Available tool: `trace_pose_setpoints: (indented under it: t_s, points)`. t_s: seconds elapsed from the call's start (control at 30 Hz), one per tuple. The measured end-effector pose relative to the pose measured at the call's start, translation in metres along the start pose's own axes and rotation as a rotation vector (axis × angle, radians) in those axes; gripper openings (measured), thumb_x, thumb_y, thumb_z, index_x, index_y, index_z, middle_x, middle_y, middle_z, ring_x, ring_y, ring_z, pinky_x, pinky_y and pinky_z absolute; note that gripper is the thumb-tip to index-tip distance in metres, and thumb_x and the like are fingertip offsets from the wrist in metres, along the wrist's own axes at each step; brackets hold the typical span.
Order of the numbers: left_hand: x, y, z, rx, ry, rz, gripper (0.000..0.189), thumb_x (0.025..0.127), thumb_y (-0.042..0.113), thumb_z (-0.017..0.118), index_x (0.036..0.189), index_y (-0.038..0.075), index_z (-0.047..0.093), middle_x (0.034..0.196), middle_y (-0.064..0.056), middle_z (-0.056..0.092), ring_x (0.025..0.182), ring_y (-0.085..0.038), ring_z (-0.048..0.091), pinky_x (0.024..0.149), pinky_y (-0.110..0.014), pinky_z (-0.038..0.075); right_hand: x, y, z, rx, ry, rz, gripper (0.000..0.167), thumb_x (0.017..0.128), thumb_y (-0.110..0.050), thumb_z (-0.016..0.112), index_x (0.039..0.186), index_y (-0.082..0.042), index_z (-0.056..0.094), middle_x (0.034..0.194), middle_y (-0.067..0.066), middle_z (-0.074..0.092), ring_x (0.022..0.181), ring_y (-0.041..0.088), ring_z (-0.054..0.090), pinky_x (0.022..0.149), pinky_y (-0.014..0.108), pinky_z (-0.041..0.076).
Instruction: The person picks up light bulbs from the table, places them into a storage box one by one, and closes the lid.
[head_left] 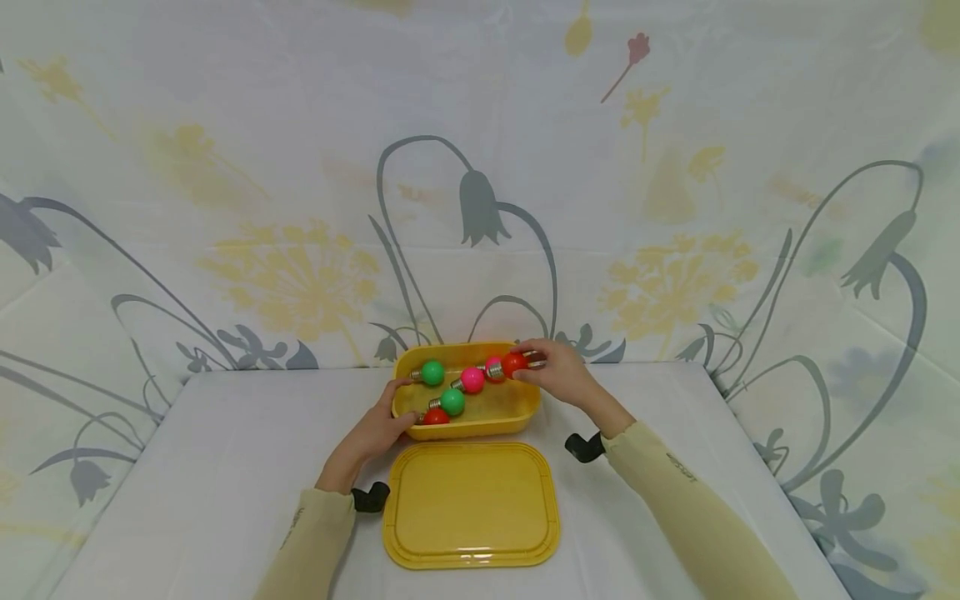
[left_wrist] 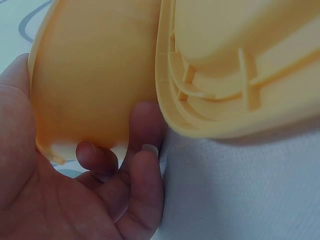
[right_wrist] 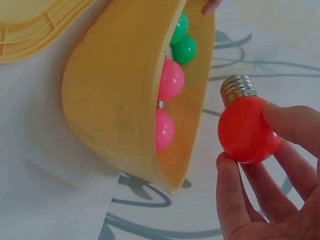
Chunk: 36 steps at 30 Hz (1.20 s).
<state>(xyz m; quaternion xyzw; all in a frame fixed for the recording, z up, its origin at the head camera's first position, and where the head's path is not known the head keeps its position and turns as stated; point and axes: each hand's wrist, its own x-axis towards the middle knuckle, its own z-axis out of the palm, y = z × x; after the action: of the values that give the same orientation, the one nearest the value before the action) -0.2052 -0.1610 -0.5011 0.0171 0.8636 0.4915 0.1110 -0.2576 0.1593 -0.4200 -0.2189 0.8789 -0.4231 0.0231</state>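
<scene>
A red light bulb [right_wrist: 249, 127] with a silver screw base is pinched between the thumb and fingers of my right hand [head_left: 561, 371]. In the head view it shows over the right end of the yellow plastic box [head_left: 487, 427]; the right wrist view has it outside the rim. My left hand [head_left: 382, 421] grips the box's left end, thumb at the front corner, fingers along the side. Inside lie two green bulbs [head_left: 452, 402], two pink bulbs [head_left: 472, 380] and another red bulb [head_left: 436, 416], partly hidden by the front wall.
A yellow lid [head_left: 472, 504] lies flat on the white tablecloth [head_left: 645, 533], just in front of the box. Behind the table hangs a flower-print cloth [head_left: 480, 108]. Black wrist mounts [head_left: 585, 447] stick out from both sleeves.
</scene>
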Motion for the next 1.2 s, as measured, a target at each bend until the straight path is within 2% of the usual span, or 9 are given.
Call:
trace_pose_setpoints:
  t_s: [0.17, 0.43, 0.63, 0.77, 1.0, 1.2]
  points:
    - [0.001, -0.001, -0.001, 0.006, 0.0, 0.008, 0.063, 0.095, 0.024, 0.061, 0.15, 0.018, 0.029, 0.111, -0.02, 0.058, 0.091, -0.029, 0.058, 0.075, -0.035, 0.046, 0.005, 0.001, 0.0, 0.006, -0.008, 0.009, 0.036, 0.088, -0.014, 0.076, 0.122, -0.005, 0.068, 0.13, 0.016, 0.062, 0.109, 0.034, 0.064, 0.084, 0.039, 0.055]
    - [0.001, -0.002, 0.0, 0.002, 0.002, 0.008, 0.063, 0.095, 0.024, 0.061, 0.15, 0.019, 0.03, 0.121, -0.022, 0.055, 0.1, -0.032, 0.056, 0.08, -0.036, 0.046, 0.012, 0.003, 0.0, 0.021, -0.031, 0.038, 0.036, 0.088, -0.013, 0.076, 0.122, -0.005, 0.068, 0.121, 0.013, 0.067, 0.109, 0.033, 0.064, 0.086, 0.039, 0.054]
    - [0.002, -0.003, 0.0, -0.004, 0.0, 0.013, 0.063, 0.095, 0.023, 0.061, 0.15, 0.019, 0.03, 0.122, -0.023, 0.054, 0.1, -0.032, 0.056, 0.079, -0.036, 0.047, 0.016, 0.007, -0.001, 0.017, -0.054, 0.05, 0.036, 0.089, -0.014, 0.076, 0.123, -0.005, 0.067, 0.121, 0.012, 0.067, 0.11, 0.033, 0.063, 0.089, 0.04, 0.053]
    - [0.002, -0.002, 0.0, 0.002, -0.001, 0.011, 0.063, 0.095, 0.024, 0.061, 0.149, 0.019, 0.029, 0.122, -0.023, 0.054, 0.101, -0.033, 0.056, 0.08, -0.037, 0.046, 0.02, 0.01, -0.002, 0.007, -0.087, 0.056, 0.037, 0.089, -0.015, 0.075, 0.124, -0.005, 0.067, 0.122, 0.012, 0.066, 0.111, 0.033, 0.063, 0.09, 0.04, 0.053]
    - [0.001, 0.0, -0.001, 0.018, 0.006, 0.017, 0.062, 0.095, 0.024, 0.061, 0.149, 0.018, 0.03, 0.122, -0.023, 0.054, 0.102, -0.034, 0.055, 0.084, -0.04, 0.044, 0.028, 0.014, -0.005, 0.053, -0.17, 0.086, 0.035, 0.09, -0.017, 0.073, 0.123, -0.006, 0.067, 0.123, 0.011, 0.065, 0.111, 0.03, 0.062, 0.095, 0.042, 0.05]
    - [0.001, -0.001, -0.001, 0.026, 0.006, 0.019, 0.063, 0.095, 0.025, 0.061, 0.149, 0.018, 0.031, 0.123, -0.024, 0.055, 0.102, -0.034, 0.055, 0.085, -0.041, 0.044, 0.034, 0.014, -0.006, 0.031, -0.26, 0.095, 0.035, 0.09, -0.022, 0.072, 0.122, -0.01, 0.069, 0.125, 0.008, 0.064, 0.112, 0.028, 0.057, 0.099, 0.044, 0.045]
